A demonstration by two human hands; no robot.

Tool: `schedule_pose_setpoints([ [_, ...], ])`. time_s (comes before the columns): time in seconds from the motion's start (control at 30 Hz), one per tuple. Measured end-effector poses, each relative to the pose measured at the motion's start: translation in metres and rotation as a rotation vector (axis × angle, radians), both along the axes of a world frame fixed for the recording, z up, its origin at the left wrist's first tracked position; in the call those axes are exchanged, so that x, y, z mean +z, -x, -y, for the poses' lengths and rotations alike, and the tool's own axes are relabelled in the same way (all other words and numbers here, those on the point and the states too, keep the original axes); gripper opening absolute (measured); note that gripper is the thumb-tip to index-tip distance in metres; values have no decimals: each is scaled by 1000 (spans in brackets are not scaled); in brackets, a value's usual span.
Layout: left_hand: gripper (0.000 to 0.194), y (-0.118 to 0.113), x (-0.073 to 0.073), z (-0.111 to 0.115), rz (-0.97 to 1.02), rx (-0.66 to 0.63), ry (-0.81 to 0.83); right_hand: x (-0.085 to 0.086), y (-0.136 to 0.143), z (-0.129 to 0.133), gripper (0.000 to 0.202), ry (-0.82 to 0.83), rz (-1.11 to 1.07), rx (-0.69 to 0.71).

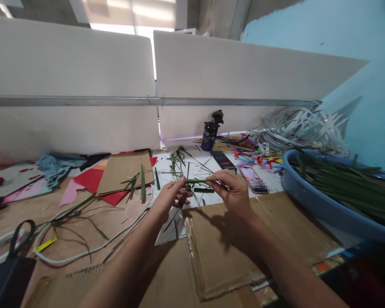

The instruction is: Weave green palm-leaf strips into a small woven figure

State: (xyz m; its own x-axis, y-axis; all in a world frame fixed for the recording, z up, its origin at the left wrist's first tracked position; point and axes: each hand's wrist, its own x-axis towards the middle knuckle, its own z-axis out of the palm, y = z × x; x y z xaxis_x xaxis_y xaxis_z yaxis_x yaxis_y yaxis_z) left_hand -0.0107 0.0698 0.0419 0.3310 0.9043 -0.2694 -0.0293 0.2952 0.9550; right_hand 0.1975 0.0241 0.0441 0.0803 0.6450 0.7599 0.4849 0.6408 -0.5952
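A short green leaf strip is stretched between my two hands above the white part of the table. My left hand pinches its left end between thumb and finger, the other fingers curled below. At its right end, my right hand grips the strip with the fingertips. Beyond them lies a small heap of cut green leaf pieces. More pointed leaf pieces rest on and beside a brown cardboard piece to the left.
A blue basin full of long green leaves stands at the right. A dark bottle, a phone and colourful scraps are behind my right hand. Flat cardboard lies under my forearms; a white cable loops at the left.
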Motion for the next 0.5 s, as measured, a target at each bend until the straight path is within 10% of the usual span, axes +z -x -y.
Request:
schedule_pose_setpoints([
  [0.5, 27, -10, 5, 9, 158, 53, -17, -7, 15, 9, 1, 281, -49, 150],
])
